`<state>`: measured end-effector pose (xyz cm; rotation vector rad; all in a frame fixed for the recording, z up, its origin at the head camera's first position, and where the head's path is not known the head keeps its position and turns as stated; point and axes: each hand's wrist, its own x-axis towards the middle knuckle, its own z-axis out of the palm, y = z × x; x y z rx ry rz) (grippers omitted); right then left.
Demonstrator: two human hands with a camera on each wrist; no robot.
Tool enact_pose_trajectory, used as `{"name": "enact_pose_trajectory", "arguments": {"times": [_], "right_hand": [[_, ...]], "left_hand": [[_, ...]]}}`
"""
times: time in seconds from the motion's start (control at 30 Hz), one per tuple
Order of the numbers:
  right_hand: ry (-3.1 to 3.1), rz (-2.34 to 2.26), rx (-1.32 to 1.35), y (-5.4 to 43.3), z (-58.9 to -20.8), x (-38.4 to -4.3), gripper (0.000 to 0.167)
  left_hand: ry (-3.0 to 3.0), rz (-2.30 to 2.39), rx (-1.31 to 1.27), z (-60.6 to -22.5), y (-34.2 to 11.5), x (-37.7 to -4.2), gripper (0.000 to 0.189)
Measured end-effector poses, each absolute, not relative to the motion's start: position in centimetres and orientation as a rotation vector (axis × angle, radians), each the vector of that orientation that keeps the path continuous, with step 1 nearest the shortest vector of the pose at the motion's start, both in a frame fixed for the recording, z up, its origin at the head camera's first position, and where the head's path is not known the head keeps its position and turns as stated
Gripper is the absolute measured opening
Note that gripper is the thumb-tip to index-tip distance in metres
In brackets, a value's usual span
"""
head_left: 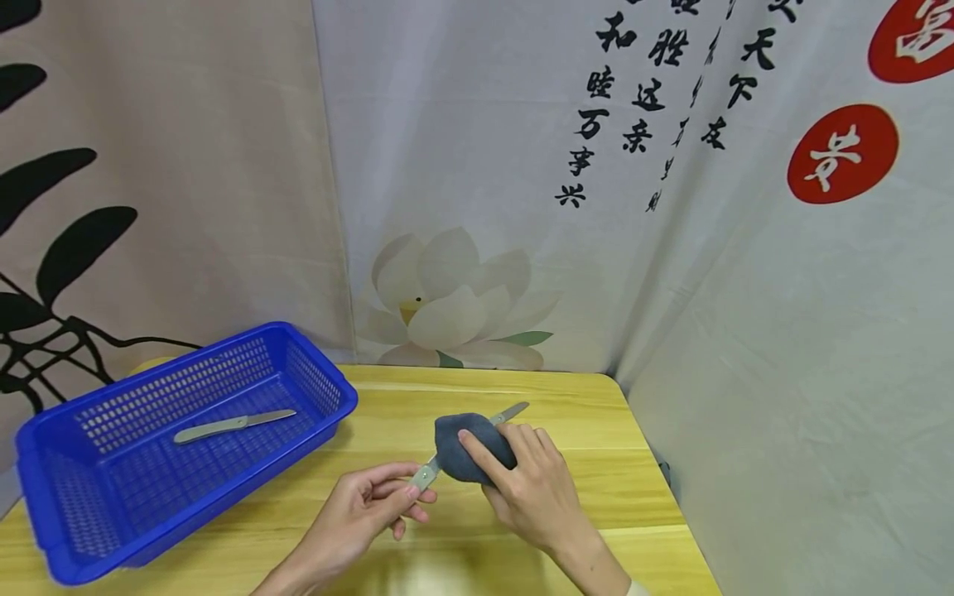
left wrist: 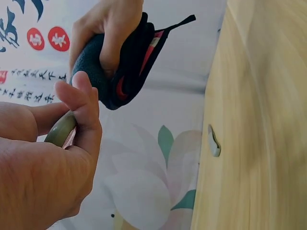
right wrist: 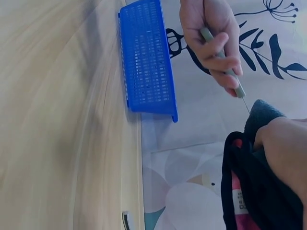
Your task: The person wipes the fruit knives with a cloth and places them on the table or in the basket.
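Observation:
In the head view my left hand (head_left: 361,513) pinches the pale green handle of a knife (head_left: 425,477) between thumb and fingers. My right hand (head_left: 532,484) grips a dark blue-grey cloth (head_left: 469,447) folded over the knife's blade. The wrist views show the cloth's black edge, a hanging loop and a red-pink part (right wrist: 237,201). A thin length of blade shows between handle and cloth in the right wrist view; the rest is hidden. Beyond the cloth, a second knife (head_left: 513,411) lies on the table, partly covered in the head view by cloth and hand.
A blue plastic basket (head_left: 216,521) with mesh sides stands at the left of the wooden table (head_left: 626,488). Inside it lies another knife (head_left: 234,425) with a pale handle. A printed curtain (head_left: 462,165) hangs behind the table and along its right side.

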<state>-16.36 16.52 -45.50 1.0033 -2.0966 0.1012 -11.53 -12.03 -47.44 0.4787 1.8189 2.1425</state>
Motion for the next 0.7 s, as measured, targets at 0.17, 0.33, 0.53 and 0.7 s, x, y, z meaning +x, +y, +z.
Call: {"name": "enact_pose_trajectory", "arguments": {"times": [0.17, 0.33, 0.53, 0.7], "right_hand": [[-2.106, 0.11, 0.967, 17.2, -45.6, -17.1, 0.086], [-2.14, 0.115, 0.895, 17.9, -45.6, -17.8, 0.075], [-2.134, 0.209, 0.846, 18.4, -45.4, -17.7, 0.073], [-2.089, 0.257, 0.936, 17.6, -45.2, -16.9, 0.076]], "left_hand": [[1.788, 2.138, 0.473, -47.6, -12.0, -11.5, 0.056], [1.82, 2.12, 0.436, -47.7, -11.9, -11.5, 0.053], [1.975, 2.067, 0.357, -47.7, -12.0, -11.5, 0.051], [2.001, 2.073, 0.273, -47.4, -12.2, -11.7, 0.053]]}}
